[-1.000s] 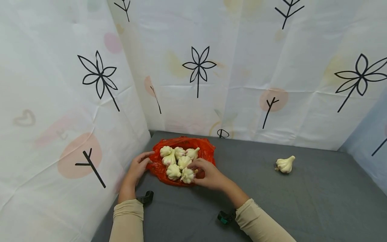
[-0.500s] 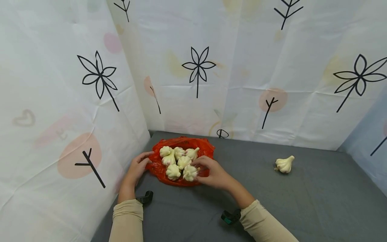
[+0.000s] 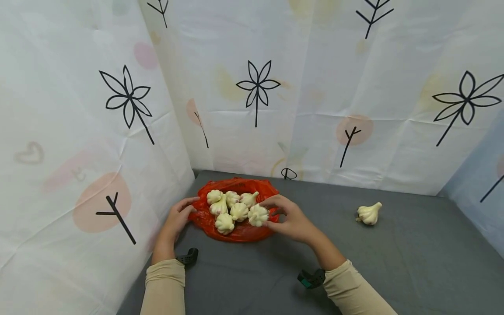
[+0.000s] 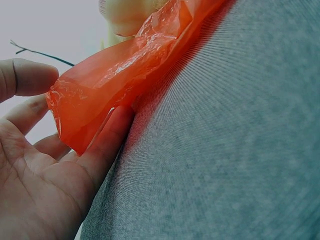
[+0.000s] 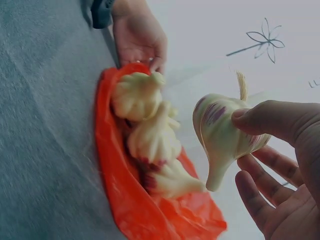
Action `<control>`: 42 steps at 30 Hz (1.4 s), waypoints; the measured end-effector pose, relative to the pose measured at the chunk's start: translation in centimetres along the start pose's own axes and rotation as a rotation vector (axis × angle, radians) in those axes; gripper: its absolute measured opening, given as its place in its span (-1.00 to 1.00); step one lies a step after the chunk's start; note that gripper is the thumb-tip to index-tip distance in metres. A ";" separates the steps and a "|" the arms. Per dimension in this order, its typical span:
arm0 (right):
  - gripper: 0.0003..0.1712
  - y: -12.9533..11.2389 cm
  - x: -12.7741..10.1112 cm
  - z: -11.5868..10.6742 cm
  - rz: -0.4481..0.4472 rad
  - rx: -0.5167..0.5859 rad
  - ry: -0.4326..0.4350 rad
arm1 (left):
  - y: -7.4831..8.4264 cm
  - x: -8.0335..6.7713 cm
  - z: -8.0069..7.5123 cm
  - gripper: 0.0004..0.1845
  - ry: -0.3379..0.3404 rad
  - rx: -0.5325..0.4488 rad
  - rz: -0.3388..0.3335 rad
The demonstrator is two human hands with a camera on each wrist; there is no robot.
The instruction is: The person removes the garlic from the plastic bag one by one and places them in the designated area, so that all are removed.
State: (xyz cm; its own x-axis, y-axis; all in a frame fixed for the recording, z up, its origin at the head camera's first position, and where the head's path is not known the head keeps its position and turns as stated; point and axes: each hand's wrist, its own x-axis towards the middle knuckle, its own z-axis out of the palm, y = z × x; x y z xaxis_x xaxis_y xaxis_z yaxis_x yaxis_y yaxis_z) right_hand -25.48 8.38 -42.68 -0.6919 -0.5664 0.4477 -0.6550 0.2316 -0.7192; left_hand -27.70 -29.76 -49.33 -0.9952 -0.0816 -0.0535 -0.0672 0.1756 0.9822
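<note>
A red plastic bag lies open on the grey table near the back left corner, with several garlic bulbs on it. My right hand grips one garlic bulb at the bag's right side, thumb and fingers curled round it; the right wrist view shows this bulb lifted clear of the bulbs in the bag. My left hand holds the bag's left edge between thumb and fingers. A lone garlic bulb lies on the table to the right.
Patterned white sheets stand as walls at the left and the back, meeting in the corner behind the bag. The grey table surface stretches to the right and front. Black wrist straps sit on both forearms.
My right hand has picked a garlic bulb from the bag's front edge and carried it up and to the right. The left hand stays at the bag's left edge.
</note>
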 end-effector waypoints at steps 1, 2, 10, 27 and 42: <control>-0.47 -0.4 -0.1 -0.3 -0.001 -0.003 0.009 | 0.1 0.0 0.0 -0.55 -0.003 -0.002 -0.003; -0.48 -0.8 -0.2 -0.6 -0.003 -0.006 0.017 | 0.2 -0.1 0.0 -0.55 -0.005 -0.007 -0.007; -0.49 -2.0 -0.9 -3.1 0.005 -0.004 0.045 | 2.5 -1.6 0.3 -0.51 -0.035 -0.025 0.001; -0.47 1.9 -3.7 -6.4 0.087 -0.127 0.151 | 1.0 -0.7 0.3 -0.53 -0.013 -0.003 0.008; -0.43 6.1 -5.6 -9.8 0.159 -0.355 0.204 | 2.9 -1.4 0.6 -0.53 -0.025 0.012 -0.003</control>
State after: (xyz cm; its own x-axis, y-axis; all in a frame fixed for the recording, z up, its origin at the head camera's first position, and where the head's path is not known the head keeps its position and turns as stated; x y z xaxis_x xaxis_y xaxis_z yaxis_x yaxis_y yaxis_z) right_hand -28.57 20.74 -44.37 -0.8150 -0.3423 0.4675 -0.5746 0.5811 -0.5763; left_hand -26.53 -28.59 -46.56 -0.9965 -0.0572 -0.0612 -0.0709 0.1868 0.9798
